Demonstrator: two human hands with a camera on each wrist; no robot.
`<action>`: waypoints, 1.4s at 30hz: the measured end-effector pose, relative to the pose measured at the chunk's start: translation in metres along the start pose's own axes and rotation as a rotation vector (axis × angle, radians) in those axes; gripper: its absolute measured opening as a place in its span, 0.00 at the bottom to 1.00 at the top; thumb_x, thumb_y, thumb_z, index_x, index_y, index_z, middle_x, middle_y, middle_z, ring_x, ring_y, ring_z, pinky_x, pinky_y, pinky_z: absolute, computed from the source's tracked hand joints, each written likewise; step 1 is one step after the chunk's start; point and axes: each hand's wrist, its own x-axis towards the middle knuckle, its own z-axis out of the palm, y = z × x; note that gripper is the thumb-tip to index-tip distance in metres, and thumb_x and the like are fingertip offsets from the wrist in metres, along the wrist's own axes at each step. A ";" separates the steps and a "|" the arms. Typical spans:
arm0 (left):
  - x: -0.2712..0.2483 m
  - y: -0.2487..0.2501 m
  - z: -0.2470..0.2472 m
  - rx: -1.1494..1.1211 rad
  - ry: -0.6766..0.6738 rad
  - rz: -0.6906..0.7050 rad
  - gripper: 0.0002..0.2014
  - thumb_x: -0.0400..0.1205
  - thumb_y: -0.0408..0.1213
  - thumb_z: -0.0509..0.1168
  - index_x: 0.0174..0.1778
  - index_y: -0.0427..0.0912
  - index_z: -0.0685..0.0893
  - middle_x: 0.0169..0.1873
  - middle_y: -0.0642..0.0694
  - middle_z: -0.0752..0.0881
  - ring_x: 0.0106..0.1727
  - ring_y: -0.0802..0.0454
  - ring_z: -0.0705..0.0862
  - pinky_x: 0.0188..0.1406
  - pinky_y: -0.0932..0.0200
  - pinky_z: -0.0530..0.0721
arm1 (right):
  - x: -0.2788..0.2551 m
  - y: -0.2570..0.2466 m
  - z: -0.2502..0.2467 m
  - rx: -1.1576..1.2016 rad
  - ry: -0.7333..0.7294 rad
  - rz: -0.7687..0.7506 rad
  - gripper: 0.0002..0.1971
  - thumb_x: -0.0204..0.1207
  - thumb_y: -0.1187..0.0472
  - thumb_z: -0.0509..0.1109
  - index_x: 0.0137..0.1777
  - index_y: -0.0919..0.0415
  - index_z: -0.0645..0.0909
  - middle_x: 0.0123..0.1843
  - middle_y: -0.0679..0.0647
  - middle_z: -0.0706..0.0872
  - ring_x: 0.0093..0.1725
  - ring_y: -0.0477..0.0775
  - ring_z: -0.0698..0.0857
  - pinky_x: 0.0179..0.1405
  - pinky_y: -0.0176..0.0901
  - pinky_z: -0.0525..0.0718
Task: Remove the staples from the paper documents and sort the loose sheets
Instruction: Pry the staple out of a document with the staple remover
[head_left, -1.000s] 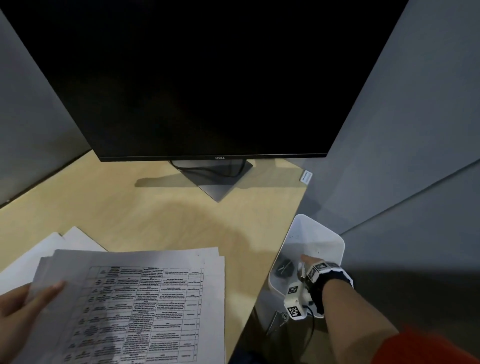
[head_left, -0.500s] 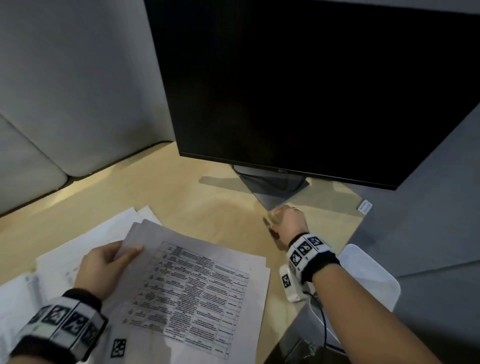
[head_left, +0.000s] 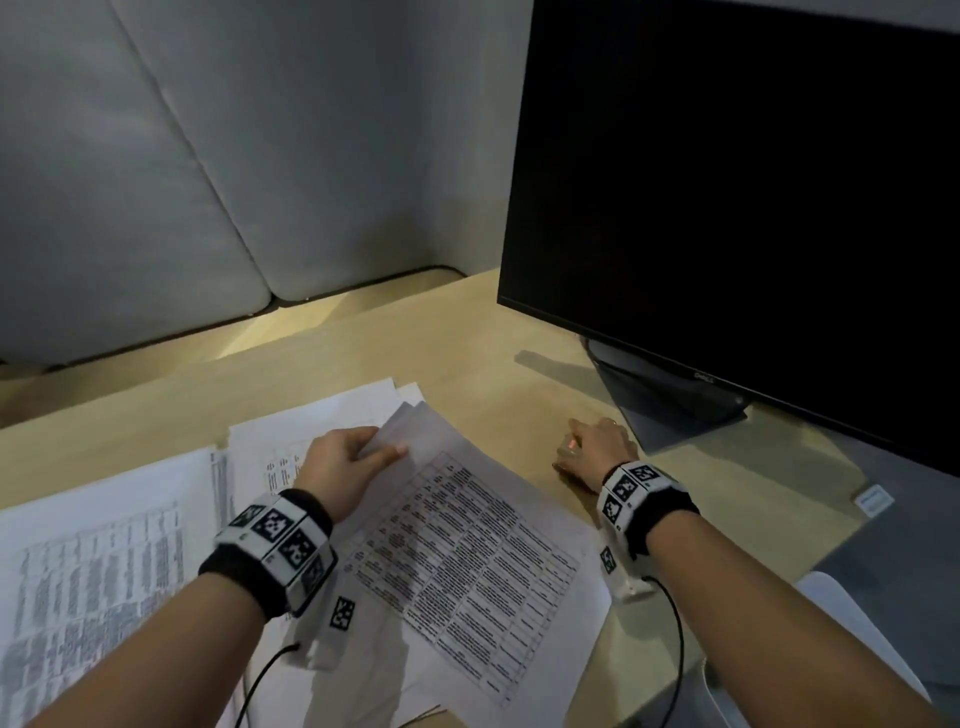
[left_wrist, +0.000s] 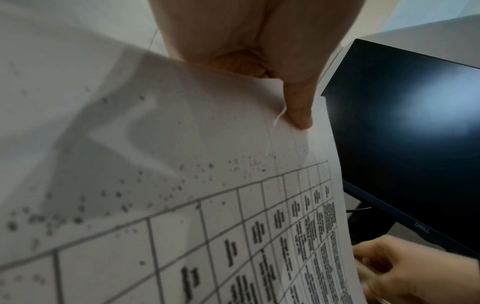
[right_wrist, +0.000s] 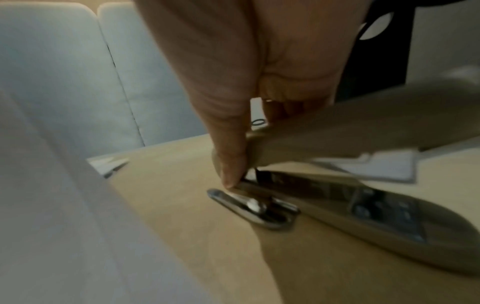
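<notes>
The table-printed document (head_left: 467, 530) lay on the desk (head_left: 467, 338), far corner lifted and pinched by the left hand (head_left: 340, 462). Right hand (head_left: 597, 452) closed on a beige stapler (right_wrist: 350, 195) beside the monitor stand (head_left: 670, 410). Loose sheets (head_left: 93, 551) sat left; no staple visible, more sorting likely remained.

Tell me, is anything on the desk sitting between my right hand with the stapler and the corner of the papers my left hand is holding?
Nothing visible does. The right hand grips the stapler on the desk by the monitor stand. Only bare wood lies between it and the stapled sheets, whose far corner the left hand pinches.
</notes>
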 end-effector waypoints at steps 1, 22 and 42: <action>0.001 -0.001 0.000 -0.010 -0.002 0.010 0.10 0.78 0.43 0.69 0.38 0.40 0.87 0.35 0.44 0.89 0.38 0.47 0.86 0.41 0.54 0.83 | -0.002 -0.004 -0.001 0.058 0.023 -0.047 0.27 0.79 0.44 0.62 0.75 0.53 0.69 0.72 0.59 0.73 0.72 0.61 0.70 0.72 0.52 0.69; -0.019 -0.044 -0.024 -0.709 0.188 -0.290 0.43 0.72 0.48 0.68 0.80 0.47 0.54 0.74 0.38 0.70 0.68 0.43 0.75 0.69 0.46 0.72 | -0.032 -0.064 -0.003 1.354 -0.171 -0.318 0.06 0.73 0.71 0.68 0.47 0.66 0.85 0.42 0.57 0.92 0.41 0.53 0.89 0.39 0.41 0.86; -0.027 0.007 -0.073 -0.694 0.345 0.226 0.25 0.60 0.49 0.76 0.53 0.46 0.85 0.49 0.48 0.90 0.54 0.49 0.87 0.55 0.47 0.84 | -0.071 -0.119 -0.051 1.369 -0.059 -0.672 0.11 0.73 0.68 0.71 0.51 0.53 0.83 0.47 0.41 0.91 0.51 0.40 0.88 0.50 0.33 0.85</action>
